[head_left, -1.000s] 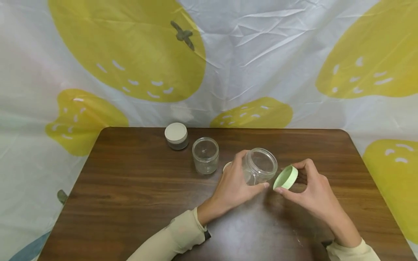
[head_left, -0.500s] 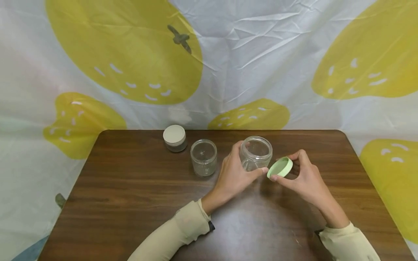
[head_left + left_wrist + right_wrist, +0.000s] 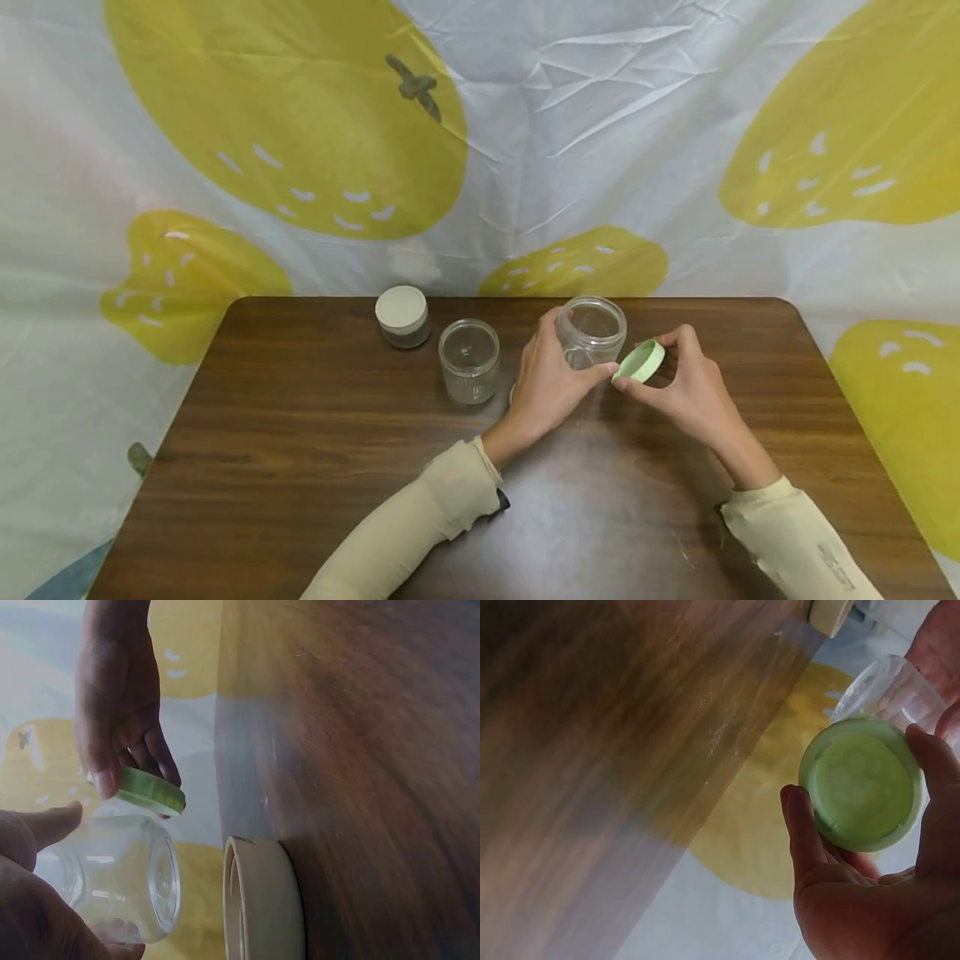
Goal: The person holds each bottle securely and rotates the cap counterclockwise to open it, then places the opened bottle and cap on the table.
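Note:
My left hand [image 3: 547, 379] holds a clear jar [image 3: 592, 321] without a lid, its mouth facing up. The left wrist view shows a gap between that jar's base and the table. With thumb and fingers, my right hand [image 3: 693, 392] pinches a light green lid [image 3: 640, 362] by its rim, tilted, close to the jar's right side. In the right wrist view one round face of the green lid [image 3: 862, 784] shows fully. A cream lid [image 3: 270, 907] lies on the table beneath the left hand; the head view mostly hides it behind that hand.
A second clear jar [image 3: 468, 367], uncovered, stands left of my left hand. Behind it, near the back edge, is a small jar [image 3: 402, 315] with a white lid. The brown wooden table [image 3: 300, 467] meets a fruit-patterned cloth [image 3: 510, 167] at the back.
Both hands have moved away from me toward the table's back edge, carrying the jar and the green lid. The jar has gone from tilted to more upright. Other jars have stayed put.

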### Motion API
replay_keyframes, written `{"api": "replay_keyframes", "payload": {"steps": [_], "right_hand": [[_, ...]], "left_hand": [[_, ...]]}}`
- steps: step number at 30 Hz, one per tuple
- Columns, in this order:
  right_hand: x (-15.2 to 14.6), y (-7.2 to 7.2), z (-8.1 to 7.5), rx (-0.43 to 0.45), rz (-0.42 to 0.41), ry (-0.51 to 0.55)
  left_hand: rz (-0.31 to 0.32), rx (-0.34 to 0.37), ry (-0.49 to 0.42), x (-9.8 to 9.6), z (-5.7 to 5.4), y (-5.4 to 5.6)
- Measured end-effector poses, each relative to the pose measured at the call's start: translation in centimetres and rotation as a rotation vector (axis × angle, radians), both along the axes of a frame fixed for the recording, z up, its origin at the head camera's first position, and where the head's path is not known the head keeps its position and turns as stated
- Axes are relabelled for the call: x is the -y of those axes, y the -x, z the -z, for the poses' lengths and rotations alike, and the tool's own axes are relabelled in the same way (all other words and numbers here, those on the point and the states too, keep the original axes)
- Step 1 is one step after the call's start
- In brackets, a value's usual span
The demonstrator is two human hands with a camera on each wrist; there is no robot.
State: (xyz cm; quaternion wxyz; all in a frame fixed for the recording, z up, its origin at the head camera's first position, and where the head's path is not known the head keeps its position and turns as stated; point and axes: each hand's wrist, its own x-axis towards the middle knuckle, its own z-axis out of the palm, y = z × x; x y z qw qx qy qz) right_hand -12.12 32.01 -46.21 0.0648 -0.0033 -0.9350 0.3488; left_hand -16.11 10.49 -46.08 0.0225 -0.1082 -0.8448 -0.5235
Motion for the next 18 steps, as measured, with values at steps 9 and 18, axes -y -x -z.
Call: {"api": "replay_keyframes", "payload": {"steps": [9, 18], "right_hand": [[-0.2, 2.5, 0.0, 0.01, -0.044, -0.087], [0.0, 3.6, 0.8, 0.047, -0.085, -0.087]], "left_hand": [[-0.05, 0.05, -0.035, -1.0, 0.6, 1.8], [-0.086, 0.074, -0.02, -1.6, 1.3, 2.5]]}}
